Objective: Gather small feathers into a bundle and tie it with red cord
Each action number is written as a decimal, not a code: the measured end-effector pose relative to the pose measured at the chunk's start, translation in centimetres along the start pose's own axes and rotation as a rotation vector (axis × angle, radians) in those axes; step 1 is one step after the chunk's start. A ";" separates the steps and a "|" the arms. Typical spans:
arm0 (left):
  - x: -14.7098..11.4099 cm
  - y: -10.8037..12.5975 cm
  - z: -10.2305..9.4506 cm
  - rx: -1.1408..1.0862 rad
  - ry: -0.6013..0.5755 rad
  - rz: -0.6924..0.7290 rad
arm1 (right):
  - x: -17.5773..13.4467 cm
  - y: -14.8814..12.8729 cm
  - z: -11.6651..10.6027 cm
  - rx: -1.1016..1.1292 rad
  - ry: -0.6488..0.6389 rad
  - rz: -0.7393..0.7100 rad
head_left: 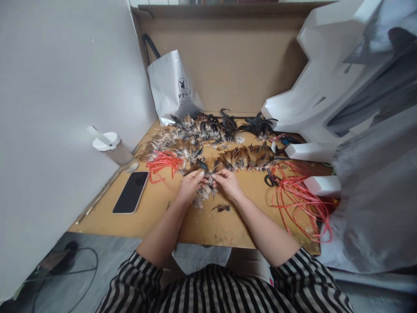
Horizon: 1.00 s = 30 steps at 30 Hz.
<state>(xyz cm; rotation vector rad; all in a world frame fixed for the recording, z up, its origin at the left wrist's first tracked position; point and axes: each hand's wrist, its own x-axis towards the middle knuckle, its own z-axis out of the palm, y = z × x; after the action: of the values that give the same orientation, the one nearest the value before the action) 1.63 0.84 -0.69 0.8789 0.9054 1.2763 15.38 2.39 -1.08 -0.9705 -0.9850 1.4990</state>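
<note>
Left hand [194, 181] and right hand [226, 181], fingertips pinched closed, hold a small dark-and-grey feather bunch [209, 174]. Thin, glossy red strands [295, 191] lie rightward.

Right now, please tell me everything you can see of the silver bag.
The silver bag has a slightly shiny surface, perhaps coated fabric or plastic. Its front bears a round, black rabbit-head logo over the letters PPGZ; smaller print below is too blurred to read. A dark strap rises at its upper left. The bag stands at the table's far left, tilted somewhat leftward in the picture, before the cardboard panel. Feathers lie by its base, apparently touching it. Its contents are hidden.
</note>
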 end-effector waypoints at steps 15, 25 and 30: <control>-0.5 0.1 0.1 0.197 -0.023 0.082 | -0.2 -0.4 -0.3 -0.160 -0.081 0.008; -0.2 -0.4 -0.3 0.244 -0.001 0.066 | 0.2 -0.1 -0.8 -0.172 -0.117 -0.016; -0.2 -0.2 -0.6 0.233 -0.019 0.072 | 0.1 -0.3 -0.8 -0.179 -0.192 0.015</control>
<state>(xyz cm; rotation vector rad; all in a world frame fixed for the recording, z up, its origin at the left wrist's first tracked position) 1.14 0.69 -1.11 1.1135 1.0296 1.2380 16.24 2.56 -1.12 -0.9739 -1.2692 1.5577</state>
